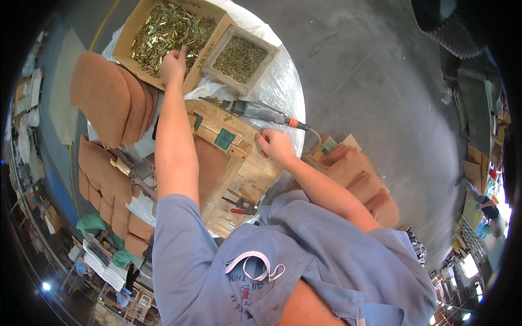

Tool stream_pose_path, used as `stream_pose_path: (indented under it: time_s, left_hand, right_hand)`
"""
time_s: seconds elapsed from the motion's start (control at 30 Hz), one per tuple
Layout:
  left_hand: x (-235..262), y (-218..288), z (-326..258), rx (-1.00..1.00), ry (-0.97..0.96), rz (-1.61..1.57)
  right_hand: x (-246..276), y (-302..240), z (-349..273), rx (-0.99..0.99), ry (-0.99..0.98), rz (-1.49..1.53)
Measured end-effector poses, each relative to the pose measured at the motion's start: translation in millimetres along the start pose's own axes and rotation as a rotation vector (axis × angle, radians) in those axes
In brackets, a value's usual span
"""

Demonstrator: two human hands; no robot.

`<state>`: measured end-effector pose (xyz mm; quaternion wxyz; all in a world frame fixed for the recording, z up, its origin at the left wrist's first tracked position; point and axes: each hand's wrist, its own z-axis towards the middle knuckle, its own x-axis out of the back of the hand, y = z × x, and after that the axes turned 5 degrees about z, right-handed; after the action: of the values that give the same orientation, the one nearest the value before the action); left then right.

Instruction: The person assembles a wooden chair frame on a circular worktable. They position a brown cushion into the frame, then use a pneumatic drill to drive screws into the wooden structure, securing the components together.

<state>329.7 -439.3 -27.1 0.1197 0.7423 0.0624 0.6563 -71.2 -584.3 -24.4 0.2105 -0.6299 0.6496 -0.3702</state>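
Observation:
My left hand (173, 67) is inside the cardboard box (211, 45) at the far side, over a heap of small shiny metal fittings (169, 26). Its fingers are pinched together, and what is between them is too small to make out. My right hand (276, 145) hovers at the right edge of a wooden jig (261, 176) with its fingers curled in; anything they hold is hidden. A reddish-brown panel (210, 165) lies in the jig, next to a small green block (224, 138). Beyond the right hand lies a power screwdriver (261, 112) with an orange collar and a hose.
A clear tray (228, 82) of small screws (241, 57) stands beside the box. Pliers with a red handle (239, 211) lie near my body. Brown panels are stacked at the left (100, 98) and right (353, 171). Plastic film (291, 89) covers the round table.

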Motion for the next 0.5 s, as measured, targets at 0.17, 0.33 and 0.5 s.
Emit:
stream_pose_path:
  time_s: [0.17,0.33,0.5]
  left_hand:
    - [14,6,-11,0.016,0.243,-0.491]
    - [21,1,-22,0.258,-0.143,-0.851]
    - [0,-15,-31,-0.044,-0.103,-0.528]
  right_hand:
    - [-1,3,4,0.018,-0.001,-0.002]
    - [-1,6,7,0.026,-0.033,-0.006]
    - [2,1,5,0.019,-0.068,-0.062]
